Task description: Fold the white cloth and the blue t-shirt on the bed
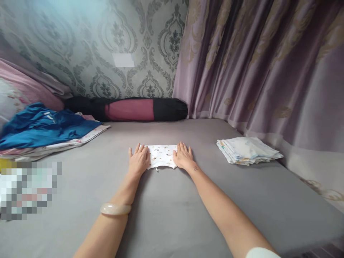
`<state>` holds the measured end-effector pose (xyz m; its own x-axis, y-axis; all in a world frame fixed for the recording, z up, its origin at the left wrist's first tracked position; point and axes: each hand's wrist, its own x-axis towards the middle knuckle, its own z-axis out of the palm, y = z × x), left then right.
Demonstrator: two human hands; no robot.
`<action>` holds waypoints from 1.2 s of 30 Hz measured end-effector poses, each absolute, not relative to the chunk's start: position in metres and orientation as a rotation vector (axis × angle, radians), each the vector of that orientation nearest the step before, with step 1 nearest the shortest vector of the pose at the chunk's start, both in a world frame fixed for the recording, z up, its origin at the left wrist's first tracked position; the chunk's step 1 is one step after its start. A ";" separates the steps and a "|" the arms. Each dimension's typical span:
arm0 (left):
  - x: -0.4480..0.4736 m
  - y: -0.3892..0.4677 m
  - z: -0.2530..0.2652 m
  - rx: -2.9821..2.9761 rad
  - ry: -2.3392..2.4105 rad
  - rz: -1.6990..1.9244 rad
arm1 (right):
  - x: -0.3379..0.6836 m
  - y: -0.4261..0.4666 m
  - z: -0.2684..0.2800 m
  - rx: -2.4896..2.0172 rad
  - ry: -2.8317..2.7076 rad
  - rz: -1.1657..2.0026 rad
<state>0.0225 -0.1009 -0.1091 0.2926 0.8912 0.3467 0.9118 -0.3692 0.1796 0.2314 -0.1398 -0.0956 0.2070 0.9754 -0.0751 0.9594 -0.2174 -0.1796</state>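
A small white cloth (161,156) printed with little figures and orange dots lies flat on the grey bed sheet (172,211). Its near edge curves inward, and a tiny white tag or string sticks out there. My left hand (139,159) rests flat on the cloth's left end, fingers stretched away from me. On the right end lies my right hand (184,155), palm down with the fingers extended. Neither hand grips the cloth; both cover its side edges.
To the right is a stack of folded printed cloths (248,150). At the left lie a blue garment (45,125) over pale fabrics and a pixelated package (29,190). A black and dark pink roll-shaped bag (130,109) sits against the wall. Purple curtains (242,64) hang along the right.
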 end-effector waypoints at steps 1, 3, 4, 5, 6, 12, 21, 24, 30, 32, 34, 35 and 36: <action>0.022 -0.102 -0.107 -2.496 -1.691 -0.647 | 0.231 -0.140 -0.094 -2.368 -1.911 0.247; 0.022 -0.105 -0.103 -2.534 -1.604 -0.710 | 0.229 -0.142 -0.091 -2.335 -1.941 0.173; 0.023 -0.106 -0.101 -2.559 -1.568 -0.730 | 0.228 -0.142 -0.089 -2.298 -1.966 0.134; 0.023 -0.107 -0.101 -2.583 -1.542 -0.740 | 0.227 -0.143 -0.088 -2.255 -1.995 0.104; 0.024 -0.108 -0.100 -2.605 -1.526 -0.740 | 0.227 -0.143 -0.086 -2.214 -2.024 0.090; 0.026 -0.107 -0.107 -2.674 -1.564 -0.597 | 0.233 -0.142 -0.089 -2.193 -2.082 0.159; 0.028 -0.107 -0.104 -2.675 -1.595 -0.565 | 0.235 -0.140 -0.097 -2.219 -2.070 0.201; 0.027 -0.108 -0.101 -2.670 -1.596 -0.588 | 0.234 -0.139 -0.093 -2.239 -2.086 0.226; 0.020 -0.105 -0.103 -2.631 -1.592 -0.698 | 0.225 -0.141 -0.084 -2.224 -2.096 0.157; 0.019 -0.103 -0.105 -2.636 -1.595 -0.715 | 0.217 -0.141 -0.083 -2.172 -2.082 0.141; 0.018 -0.102 -0.106 -2.643 -1.599 -0.725 | 0.208 -0.140 -0.085 -2.127 -2.074 0.196; 0.017 -0.102 -0.106 -2.643 -1.602 -0.734 | 0.204 -0.139 -0.086 -2.113 -2.072 0.236; 0.017 -0.102 -0.106 -2.644 -1.603 -0.742 | 0.201 -0.139 -0.087 -2.104 -2.067 0.271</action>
